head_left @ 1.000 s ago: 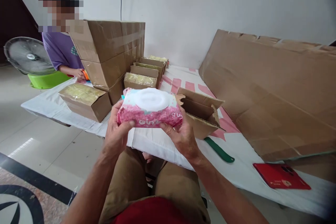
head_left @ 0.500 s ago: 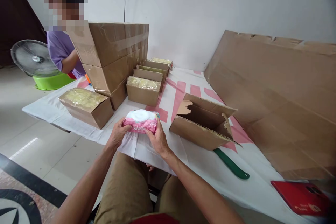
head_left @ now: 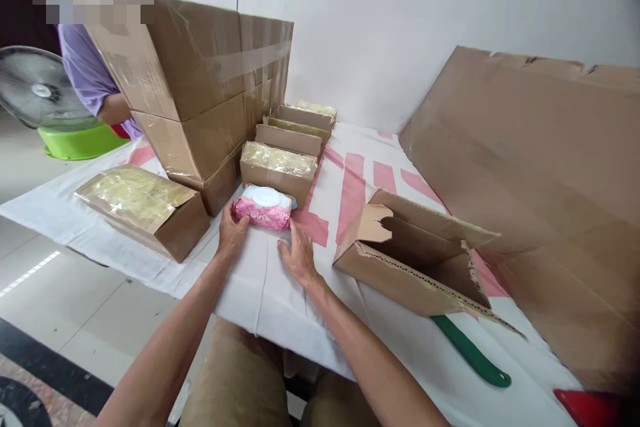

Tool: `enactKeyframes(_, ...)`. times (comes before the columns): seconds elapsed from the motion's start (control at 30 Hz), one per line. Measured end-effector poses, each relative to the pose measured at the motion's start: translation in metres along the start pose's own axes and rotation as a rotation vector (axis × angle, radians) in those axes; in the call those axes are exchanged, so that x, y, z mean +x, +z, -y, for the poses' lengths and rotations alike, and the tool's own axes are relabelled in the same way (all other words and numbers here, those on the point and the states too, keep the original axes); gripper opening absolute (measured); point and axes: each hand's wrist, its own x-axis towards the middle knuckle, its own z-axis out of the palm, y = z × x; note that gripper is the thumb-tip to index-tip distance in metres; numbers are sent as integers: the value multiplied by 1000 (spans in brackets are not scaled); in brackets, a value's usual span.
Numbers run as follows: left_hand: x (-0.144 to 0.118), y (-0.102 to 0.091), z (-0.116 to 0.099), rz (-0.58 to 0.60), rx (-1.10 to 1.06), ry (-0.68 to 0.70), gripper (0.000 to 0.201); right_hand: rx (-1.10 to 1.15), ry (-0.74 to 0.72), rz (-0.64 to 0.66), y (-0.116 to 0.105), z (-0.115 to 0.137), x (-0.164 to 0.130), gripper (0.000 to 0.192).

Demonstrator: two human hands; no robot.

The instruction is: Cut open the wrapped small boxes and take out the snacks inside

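**Wipes pack on the table, a hand at each end**

A pink wipes pack (head_left: 263,206) with a white lid lies flat on the white table cover (head_left: 280,293), just in front of a small filled carton (head_left: 278,171). The left hand (head_left: 233,232) rests against the pack's left end, fingers bent and touching the wrapper. The right hand (head_left: 299,255) sits at the pack's near right corner, fingers spread and relaxed on the cloth, fingertips at the wrapper's edge. Neither hand is closed around the pack; both are loosely open, in contact only.

To the right of the right hand, an open empty carton (head_left: 415,260) lies tilted with its flaps up. A green handle (head_left: 470,353) shows from beneath its near edge. A red object (head_left: 595,407) is cut off at the near right corner of the view.

To the left of the left hand stands another filled carton (head_left: 143,207), its top covered in clear film. Behind it, large taped boxes (head_left: 200,87) are stacked. More small cartons line up toward the far wall. A large flat cardboard sheet (head_left: 540,173) leans along the right side.

At far left, a person in a purple sleeve (head_left: 85,67) stands beside a fan (head_left: 35,90) and a green basin (head_left: 80,141).
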Motion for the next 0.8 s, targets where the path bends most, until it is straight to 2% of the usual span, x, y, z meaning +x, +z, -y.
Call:
enactKeyframes(0.2, 4, 5, 12, -54, 86, 3, 50, -32, -8, 68, -1, 5, 0, 80)
enactKeyframes(0.33, -3, 8, 4, -74, 144, 6, 66, -42, 22, 74, -7, 16, -2, 71)
enactKeyframes(0.43, -29, 11, -6, -92, 203, 34, 83, -35, 23, 61, -15, 20, -18, 65)
enactKeyframes(0.53, -75, 13, -15, -36, 274, 122, 85, -1, -84, 101, -32, 22, -60, 57)
enactKeyframes(0.6, -111, 16, -21, 61, 295, 214, 78, 34, -230, 166, -52, 20, -101, 43)
enactKeyframes(0.67, -144, 22, -27, 167, 266, 256, 72, 78, -353, 213, -84, 13, -145, 26)
enactKeyframes(0.73, -168, 32, -36, 254, 199, 234, 69, 121, -371, 173, -126, 1, -187, 17)
enactKeyframes(0.8, -182, 45, -48, 323, 122, 205, 67, 119, -301, 27, -173, -18, -220, 20)
